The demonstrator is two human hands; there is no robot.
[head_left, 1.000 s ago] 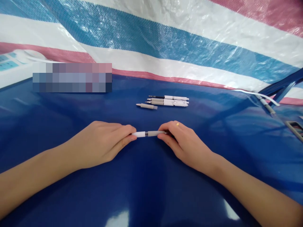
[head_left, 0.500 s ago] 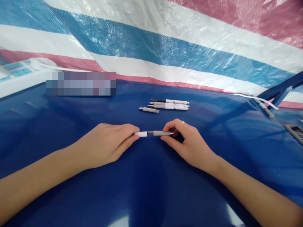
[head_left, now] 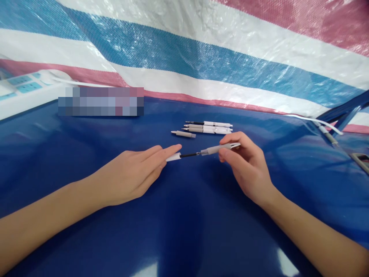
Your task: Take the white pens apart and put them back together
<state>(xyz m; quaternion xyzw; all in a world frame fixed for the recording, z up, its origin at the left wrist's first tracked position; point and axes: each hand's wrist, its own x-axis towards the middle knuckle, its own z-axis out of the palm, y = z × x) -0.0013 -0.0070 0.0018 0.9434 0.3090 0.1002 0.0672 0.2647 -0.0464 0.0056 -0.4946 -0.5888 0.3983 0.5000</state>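
My left hand (head_left: 135, 173) rests on the blue table (head_left: 173, 231) and pinches the white barrel (head_left: 173, 157) of a pen, its forefinger stretched out along it. My right hand (head_left: 245, 161) is closed on the grey grip section (head_left: 219, 148), raised a little off the table. Between the two parts a thin dark refill (head_left: 189, 155) shows. Beyond them lie a loose grey grip section (head_left: 183, 134) and a small row of white-and-grey pens (head_left: 209, 127).
A striped red, white and blue tarp (head_left: 201, 57) rises behind the table. A white power strip (head_left: 23, 82) sits at the far left. A white cable (head_left: 317, 121) and a dark metal frame (head_left: 343, 107) are at the right edge.
My right hand has pulled the grey grip section up and to the right, off the white barrel, baring the dark refill. My left forefinger has straightened.
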